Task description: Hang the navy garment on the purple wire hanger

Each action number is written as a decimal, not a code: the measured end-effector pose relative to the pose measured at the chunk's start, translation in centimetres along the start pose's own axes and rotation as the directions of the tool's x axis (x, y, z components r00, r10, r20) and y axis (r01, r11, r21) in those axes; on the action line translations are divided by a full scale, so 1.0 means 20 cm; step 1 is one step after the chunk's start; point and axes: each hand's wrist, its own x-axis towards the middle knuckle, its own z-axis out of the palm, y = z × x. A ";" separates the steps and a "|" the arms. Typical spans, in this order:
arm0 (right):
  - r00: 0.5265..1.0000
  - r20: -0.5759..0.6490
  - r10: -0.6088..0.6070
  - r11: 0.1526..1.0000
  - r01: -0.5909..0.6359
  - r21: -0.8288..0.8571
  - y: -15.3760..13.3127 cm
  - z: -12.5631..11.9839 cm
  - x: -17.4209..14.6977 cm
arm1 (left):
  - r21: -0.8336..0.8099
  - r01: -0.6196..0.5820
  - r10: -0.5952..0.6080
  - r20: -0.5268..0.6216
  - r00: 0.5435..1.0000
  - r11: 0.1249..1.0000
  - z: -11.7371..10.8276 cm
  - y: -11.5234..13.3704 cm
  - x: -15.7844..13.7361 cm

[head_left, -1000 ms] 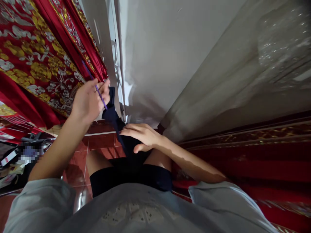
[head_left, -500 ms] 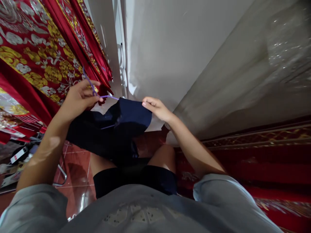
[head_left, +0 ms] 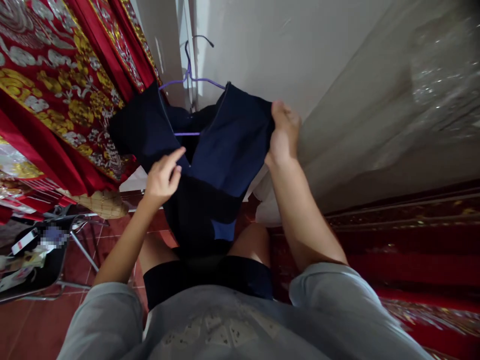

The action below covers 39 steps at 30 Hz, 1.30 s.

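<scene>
A navy zip-neck top (head_left: 236,135) hangs on a purple hanger (head_left: 188,80), its front facing me. Its neckline is unzipped into a V, and the hanger's lower bar crosses the gap. My right hand (head_left: 284,132) grips the sleeve edge on the right; the fingertips are partly hidden behind the cloth. In front of the V, my left hand (head_left: 164,177) is open, index finger stretched towards the zip edge; whether it touches the cloth I cannot tell. The hanger's hook points up in front of the pale wall.
Red cloth with gold and silver embroidery (head_left: 56,90) hangs at the left. Below it, a chair with metal legs (head_left: 80,250) holds small items on the red tiled floor (head_left: 112,235). Pale sheeting (head_left: 360,120) covers the right side, with more red fabric (head_left: 412,255) beneath.
The top has been raised and spread, so its V neck and the hanger now show. My left hand has let go of the hanger and moved right and down; my right hand has moved up and right.
</scene>
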 end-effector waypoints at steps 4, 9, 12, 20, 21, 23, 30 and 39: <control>0.990 -0.137 -0.011 1.000 0.012 0.003 0.06 -0.07 -0.18 | 0.103 0.078 -0.107 0.312 0.944 0.992 0.20 0.01 -0.11; 0.981 -0.176 -0.078 0.988 0.053 -0.146 0.20 -0.16 -0.25 | 0.027 0.229 -0.228 0.265 0.937 0.973 0.33 0.08 -0.23; 0.969 -0.232 -0.090 0.976 0.039 -0.215 0.23 -0.16 -0.24 | -0.142 0.303 -0.286 0.128 0.950 0.942 0.39 0.13 -0.32; 0.911 -0.406 -0.076 0.958 -0.046 -0.283 0.17 0.06 -0.77 | -0.593 0.514 -0.653 -0.025 0.757 0.619 0.57 0.35 -0.54; 0.958 -0.280 0.065 0.971 -0.125 -0.202 0.19 0.11 -0.87 | -0.612 0.519 -0.674 -0.030 0.738 0.596 0.59 0.35 -0.55; 0.944 0.084 0.318 0.943 -0.306 -0.135 0.23 0.19 -1.02 | -0.625 0.521 -0.678 -0.018 0.735 0.582 0.61 0.34 -0.57; 0.853 0.324 0.410 0.910 -0.355 -0.216 0.26 0.20 -1.00 | -0.612 0.451 -0.522 0.072 0.850 0.650 0.53 0.30 -0.56; 0.858 0.301 0.417 0.907 -0.371 -0.201 0.22 0.17 -1.05 | -0.621 0.485 -0.621 -0.004 0.784 0.616 0.58 0.36 -0.52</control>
